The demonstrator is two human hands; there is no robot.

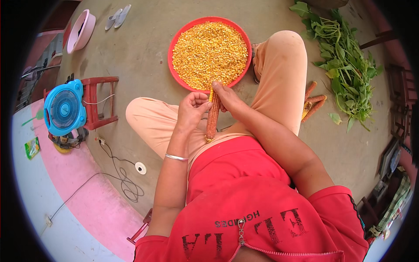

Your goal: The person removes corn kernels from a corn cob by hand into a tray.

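A mostly stripped corn cob [212, 121] lies lengthwise between my hands, its lower end over my lap. Yellow kernels still line its upper left edge, and a few cling to the lower tip. My right hand [228, 98] grips the upper part, thumb near the top end. On the other side my left hand [195, 108], with a silver bangle at the wrist, has its thumb and curled fingers against the cob by the kernel row. Just beyond the hands, a round red basin [171, 62] is filled with loose corn kernels [209, 54]; the cob's top end overlaps its near rim.
Several cobs [315, 102] lie on the floor right of my knee, near a pile of leafy green stems [347, 68]. Left are a blue fan [64, 108] by a red stool [98, 103], a cable [126, 183], a pink tub [85, 31] and slippers [118, 17].
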